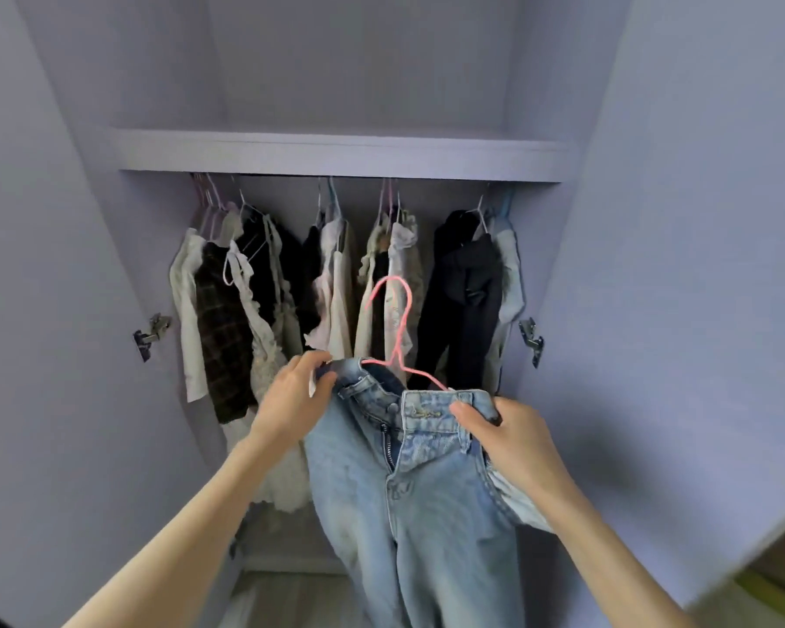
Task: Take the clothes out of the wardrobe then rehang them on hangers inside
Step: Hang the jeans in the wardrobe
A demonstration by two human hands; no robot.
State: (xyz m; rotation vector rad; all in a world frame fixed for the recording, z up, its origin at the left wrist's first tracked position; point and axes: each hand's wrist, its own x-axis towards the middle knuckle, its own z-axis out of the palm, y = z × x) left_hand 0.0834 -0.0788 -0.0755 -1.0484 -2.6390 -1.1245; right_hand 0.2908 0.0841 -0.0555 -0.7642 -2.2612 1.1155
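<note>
An open lilac wardrobe (653, 219) fills the view, its doors swung wide to either side, with a shelf (336, 154) across the upper part. Beneath the shelf, a row of hanging clothes (336, 274) runs from left to right: pale tops, a dark checked piece, cream frills, then black trousers and a light denim item at the right end. In front of this row, in the lower middle of the view, a pair of light blue jeans (409, 505) is held up by the waistband, its fly open and its legs dropping out of sight at the bottom edge. The left hand (298, 392) grips the left end of the waistband, fingers curled over the denim. The right hand (504, 430) pinches the right end of the waistband, thumb on the front. A pink hanger (397, 328) rises from the waistband between the two hands, its hook standing free in front of the hanging clothes.
</note>
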